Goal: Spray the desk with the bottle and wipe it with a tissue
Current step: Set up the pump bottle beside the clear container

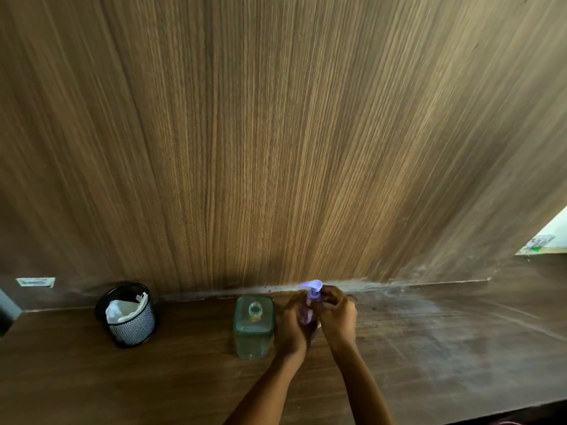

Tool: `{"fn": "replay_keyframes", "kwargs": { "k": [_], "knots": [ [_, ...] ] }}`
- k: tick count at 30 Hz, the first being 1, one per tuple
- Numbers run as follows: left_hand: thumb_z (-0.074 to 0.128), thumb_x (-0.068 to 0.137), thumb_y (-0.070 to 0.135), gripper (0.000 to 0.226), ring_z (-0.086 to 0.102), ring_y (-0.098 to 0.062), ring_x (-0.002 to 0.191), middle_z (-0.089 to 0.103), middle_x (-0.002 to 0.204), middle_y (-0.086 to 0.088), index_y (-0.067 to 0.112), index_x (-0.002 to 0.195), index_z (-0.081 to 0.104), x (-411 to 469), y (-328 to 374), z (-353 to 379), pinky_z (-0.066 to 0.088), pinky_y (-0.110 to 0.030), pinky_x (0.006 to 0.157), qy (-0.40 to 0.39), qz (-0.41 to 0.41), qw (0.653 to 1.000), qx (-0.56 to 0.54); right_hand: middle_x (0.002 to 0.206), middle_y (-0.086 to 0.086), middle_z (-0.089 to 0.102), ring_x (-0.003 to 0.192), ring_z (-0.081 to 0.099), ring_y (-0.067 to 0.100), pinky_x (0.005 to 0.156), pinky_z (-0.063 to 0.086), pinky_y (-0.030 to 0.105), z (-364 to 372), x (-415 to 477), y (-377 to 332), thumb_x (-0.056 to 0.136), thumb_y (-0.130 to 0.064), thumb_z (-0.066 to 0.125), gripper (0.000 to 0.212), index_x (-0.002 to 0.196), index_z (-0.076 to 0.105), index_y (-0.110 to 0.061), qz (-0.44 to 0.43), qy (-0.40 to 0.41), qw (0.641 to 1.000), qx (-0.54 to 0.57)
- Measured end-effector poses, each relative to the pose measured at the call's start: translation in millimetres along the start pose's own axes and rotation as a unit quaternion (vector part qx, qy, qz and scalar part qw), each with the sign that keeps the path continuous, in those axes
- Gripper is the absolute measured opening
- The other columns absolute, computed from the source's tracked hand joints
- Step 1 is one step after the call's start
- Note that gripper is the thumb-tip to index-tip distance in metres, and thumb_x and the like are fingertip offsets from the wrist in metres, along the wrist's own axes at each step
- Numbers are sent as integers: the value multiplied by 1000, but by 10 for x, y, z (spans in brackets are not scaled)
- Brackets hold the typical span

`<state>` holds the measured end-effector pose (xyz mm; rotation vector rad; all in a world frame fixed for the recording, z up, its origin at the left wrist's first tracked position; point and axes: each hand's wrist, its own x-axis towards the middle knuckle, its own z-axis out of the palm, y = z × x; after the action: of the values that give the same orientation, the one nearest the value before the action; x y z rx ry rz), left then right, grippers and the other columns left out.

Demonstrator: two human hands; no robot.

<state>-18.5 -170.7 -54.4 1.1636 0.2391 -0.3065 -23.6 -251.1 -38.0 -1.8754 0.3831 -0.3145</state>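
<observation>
A small purple bottle (307, 311) with a lilac pump head stands upright on the dark wooden desk (445, 348), close to the back panel. My left hand (295, 325) wraps around its body from the left. My right hand (336, 314) closes on its neck and cap from the right. White tissue (122, 309) is bunched inside a black mesh cup (130, 329) at the left of the desk. Dusty pale smears show on the desk surface to the right of my hands.
A square green-tinted clear bottle (254, 325) with an open neck stands just left of my left hand. A tall wood-grain panel (276, 133) rises behind the desk. The desk's front edge (506, 409) runs along the lower right.
</observation>
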Motion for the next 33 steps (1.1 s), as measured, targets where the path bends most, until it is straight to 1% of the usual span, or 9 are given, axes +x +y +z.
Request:
{"fn": "replay_keyframes", "kwargs": {
  "k": [5, 9, 12, 14, 16, 21, 25, 29, 33],
  "knots": [
    [41, 97, 22, 27, 62, -16, 82, 66, 90, -11, 7, 95, 64, 7, -77, -22, 50, -16, 60, 22, 1, 999, 35, 80, 4, 65, 70, 61, 11, 53, 46, 14, 71, 48, -39, 71, -8, 77, 26, 81, 54, -12, 5, 34, 999, -17],
    [44, 96, 19, 23, 63, -13, 86, 67, 98, -4, 8, 104, 62, -17, -49, -46, 51, -14, 63, 32, 16, 998, 58, 100, 2, 65, 88, 66, 16, 66, 53, 22, -17, 65, -12, 76, 1, 69, 52, 120, 51, -21, 23, -63, 997, 29],
    [47, 95, 22, 23, 65, -5, 81, 70, 98, -3, 9, 102, 65, -19, -48, -27, 49, -12, 62, 34, 45, 992, 114, 85, 7, 72, 72, 70, 16, 53, 54, 24, -67, 50, -3, 81, 1, 64, 25, 102, 68, -13, 11, -62, 998, 21],
    [43, 97, 21, 26, 65, 3, 65, 70, 85, -3, 11, 94, 66, -16, -45, -6, 47, -7, 51, 42, 44, 993, 101, 76, 4, 73, 69, 70, 17, 58, 57, 33, -40, 32, 5, 79, -2, 67, 17, 87, 72, -16, 2, -19, 1000, 9],
    [41, 98, 21, 30, 65, 2, 59, 69, 78, -5, 8, 91, 68, -19, -46, 2, 46, -6, 48, 47, 35, 995, 83, 75, 0, 72, 72, 70, 16, 64, 57, 30, 14, 12, 2, 77, -3, 71, 19, 80, 67, -21, 7, 15, 1000, 11],
    [38, 98, 24, 34, 66, -11, 70, 70, 82, -10, 6, 94, 67, -41, -42, -15, 49, -14, 50, 56, 26, 996, 67, 84, 5, 66, 80, 66, 19, 63, 50, 21, 125, 28, -21, 71, -13, 79, 28, 83, 54, -15, 26, 54, 998, 13],
    [39, 99, 22, 27, 64, -11, 76, 66, 86, -5, 8, 101, 62, -79, -33, -3, 46, -8, 47, 63, 44, 993, 91, 103, 2, 59, 92, 63, 17, 60, 52, 22, 55, 6, -6, 73, -5, 75, 45, 109, 49, -14, 40, -15, 998, 54],
    [42, 98, 21, 22, 64, 1, 81, 67, 86, 7, 21, 98, 64, -70, -18, 7, 46, -6, 58, 48, 74, 986, 142, 83, 11, 70, 65, 68, 11, 46, 52, 21, -71, -78, -31, 81, 9, 58, 20, 96, 66, -2, 36, -55, 990, 123],
    [40, 99, 22, 29, 66, 6, 70, 71, 87, 1, 15, 100, 67, -29, -72, -7, 43, -2, 51, 64, 52, 990, 110, 83, 8, 71, 77, 70, 18, 65, 58, 32, 10, -44, 15, 77, -1, 69, 19, 91, 64, -12, 49, 5, 994, 97]
  ]
}}
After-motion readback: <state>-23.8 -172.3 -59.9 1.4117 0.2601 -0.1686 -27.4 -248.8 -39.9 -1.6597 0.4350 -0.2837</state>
